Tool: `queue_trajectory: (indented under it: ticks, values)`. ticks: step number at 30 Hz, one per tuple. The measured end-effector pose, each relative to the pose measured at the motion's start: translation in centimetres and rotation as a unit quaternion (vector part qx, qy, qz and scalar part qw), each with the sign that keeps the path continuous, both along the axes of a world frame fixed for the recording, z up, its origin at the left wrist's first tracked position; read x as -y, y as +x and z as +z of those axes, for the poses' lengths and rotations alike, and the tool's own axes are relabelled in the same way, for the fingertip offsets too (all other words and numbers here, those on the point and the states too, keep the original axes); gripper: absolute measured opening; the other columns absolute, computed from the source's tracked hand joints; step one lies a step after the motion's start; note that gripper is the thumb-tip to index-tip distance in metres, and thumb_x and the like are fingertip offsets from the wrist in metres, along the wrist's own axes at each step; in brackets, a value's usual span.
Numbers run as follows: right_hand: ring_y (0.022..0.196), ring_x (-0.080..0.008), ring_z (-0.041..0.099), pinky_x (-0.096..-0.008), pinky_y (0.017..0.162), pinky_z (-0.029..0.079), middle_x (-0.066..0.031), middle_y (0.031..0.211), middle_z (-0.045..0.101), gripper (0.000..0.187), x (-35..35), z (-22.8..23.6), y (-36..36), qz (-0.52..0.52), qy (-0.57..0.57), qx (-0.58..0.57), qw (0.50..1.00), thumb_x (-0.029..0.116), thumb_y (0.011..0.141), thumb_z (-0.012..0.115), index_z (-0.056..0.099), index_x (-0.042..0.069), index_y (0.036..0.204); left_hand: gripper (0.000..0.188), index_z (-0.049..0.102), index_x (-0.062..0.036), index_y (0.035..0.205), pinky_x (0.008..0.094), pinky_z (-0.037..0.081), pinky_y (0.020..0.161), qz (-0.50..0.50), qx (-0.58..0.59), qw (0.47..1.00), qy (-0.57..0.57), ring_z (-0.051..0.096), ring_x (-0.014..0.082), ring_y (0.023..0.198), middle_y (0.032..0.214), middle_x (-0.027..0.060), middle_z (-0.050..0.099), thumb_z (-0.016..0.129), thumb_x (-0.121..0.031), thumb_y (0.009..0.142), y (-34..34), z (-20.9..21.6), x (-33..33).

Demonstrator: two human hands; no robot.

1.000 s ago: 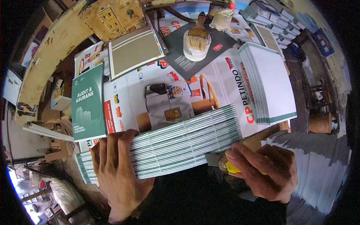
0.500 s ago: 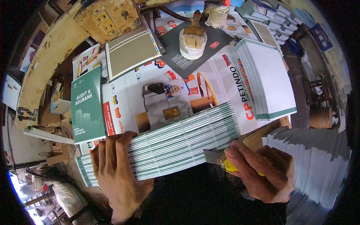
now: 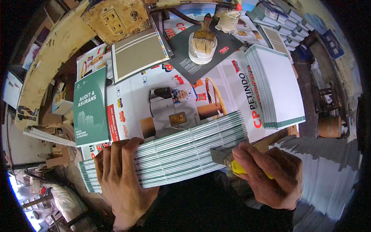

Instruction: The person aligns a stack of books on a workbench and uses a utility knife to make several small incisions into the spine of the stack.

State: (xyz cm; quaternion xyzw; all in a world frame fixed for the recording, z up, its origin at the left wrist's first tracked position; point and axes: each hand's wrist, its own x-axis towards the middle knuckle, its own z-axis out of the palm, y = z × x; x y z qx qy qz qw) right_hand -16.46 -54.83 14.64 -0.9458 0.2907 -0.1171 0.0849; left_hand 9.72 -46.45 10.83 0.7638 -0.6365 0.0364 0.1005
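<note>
A row of white-and-green folded booklets [image 3: 174, 152] lies packed spine up across the front of the work table, with stitching threads crossing the spines. My left hand [image 3: 121, 174] is closed over the left part of this row, fingers over the far side. In my right hand [image 3: 270, 174] is a utility knife [image 3: 239, 167] with a yellow handle, pinched between thumb and fingers. Its wide blade [image 3: 220, 156] points left and lies over the spines near the right end of the row; whether it touches them I cannot tell.
A green-covered book [image 3: 91, 110] lies at the left. Beyond are a beige board [image 3: 139, 54] and a brush [image 3: 203, 38] on a white tub [image 3: 199, 54]. A booklet stack [image 3: 278, 89] stands right, above grey-edged paper piles [image 3: 324, 181]. A rusty socket box [image 3: 116, 21] is at the back.
The knife blade has shifted slightly upward over the booklet spines, with my right hand tilting a little. My left hand keeps its hold. The whole view has tilted slightly.
</note>
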Motion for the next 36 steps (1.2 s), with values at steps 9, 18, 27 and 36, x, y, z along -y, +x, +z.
queue_trajectory:
  ticks: [9,18,27,36]
  values:
    - [0.066,-0.0170,0.066,-0.0279,0.056,0.054,-0.0171,0.111,0.070,0.045,0.4,-0.6,-0.1,0.030,-0.059,0.018,0.998,0.005,0.072,0.078,0.070,-0.002,0.116,0.070,0.053,-0.0118,0.123,0.0485,0.038,0.095,-0.013,-0.003,1.000,-0.012,0.055,0.0341,0.105,0.110,0.0119,0.057,0.081,-0.030,0.062,0.2,-0.1,0.1]
    - [0.071,-0.0158,0.065,-0.0298,0.064,0.055,-0.0071,0.127,0.065,0.043,-0.5,-1.4,-0.4,-0.003,-0.103,-0.022,0.994,0.016,0.082,0.066,0.069,0.011,0.125,0.067,0.053,-0.0106,0.121,0.0485,0.039,0.093,-0.019,0.015,0.999,-0.033,0.056,0.0348,0.104,0.111,0.0134,0.058,0.081,-0.032,0.063,0.1,-0.3,0.2]
    - [0.063,-0.0179,0.066,-0.0279,0.052,0.053,-0.0219,0.111,0.069,0.045,0.2,-0.7,-0.2,0.017,-0.018,0.049,0.998,0.003,0.072,0.077,0.068,-0.004,0.116,0.069,0.054,-0.0126,0.122,0.0513,0.038,0.096,-0.009,0.004,1.000,-0.021,0.056,0.0345,0.106,0.113,0.0132,0.057,0.082,-0.033,0.062,0.2,-0.5,-0.3]
    - [0.062,-0.0184,0.066,-0.0286,0.052,0.053,-0.0231,0.113,0.067,0.041,0.4,-0.6,-0.2,0.056,-0.073,0.016,0.996,0.001,0.076,0.073,0.067,-0.007,0.116,0.071,0.053,-0.0123,0.123,0.0537,0.037,0.099,0.005,0.003,1.000,-0.006,0.055,0.0362,0.110,0.114,0.0136,0.056,0.082,-0.035,0.062,0.1,-0.3,-0.1]
